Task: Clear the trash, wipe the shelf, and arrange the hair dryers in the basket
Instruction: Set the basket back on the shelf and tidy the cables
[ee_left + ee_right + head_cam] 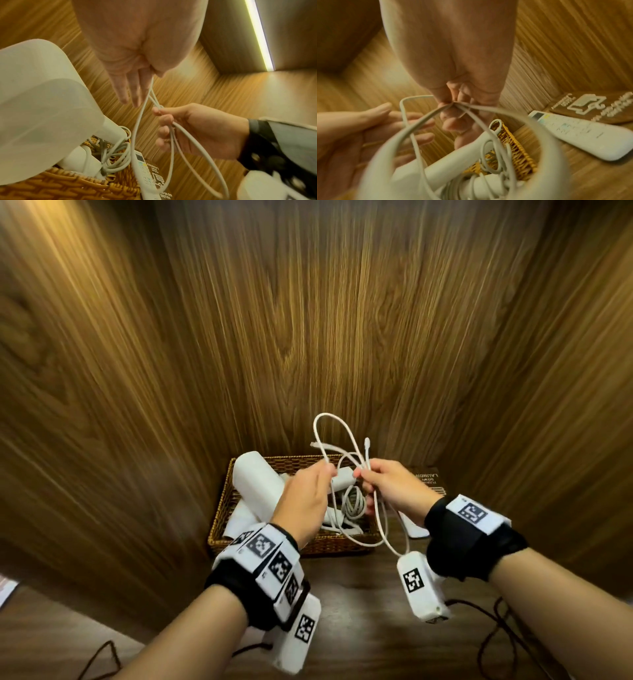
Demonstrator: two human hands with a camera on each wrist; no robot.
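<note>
A wicker basket (219, 518) stands at the back of the dark wooden shelf (359, 594). White hair dryers (257, 484) lie in it with coiled cords. Above the basket, both hands hold loops of a white power cable (342, 428). My left hand (325, 474) pinches one strand between thumb and fingers. My right hand (363, 477) grips several strands gathered in its curled fingers. In the left wrist view the cable (142, 111) runs from my left hand (147, 81) to the right hand (163, 121), beside a hair dryer (42, 108). In the right wrist view the right hand (452, 106) pinches the cable (419, 121) over the basket (515, 147).
A white remote control (582, 134) lies on the shelf right of the basket, next to a dark laundry sign (594, 106). Wood panels close in the back and both sides. A lit strip (259, 35) runs along the right panel. Thin dark wires (496, 628) trail from my wrists.
</note>
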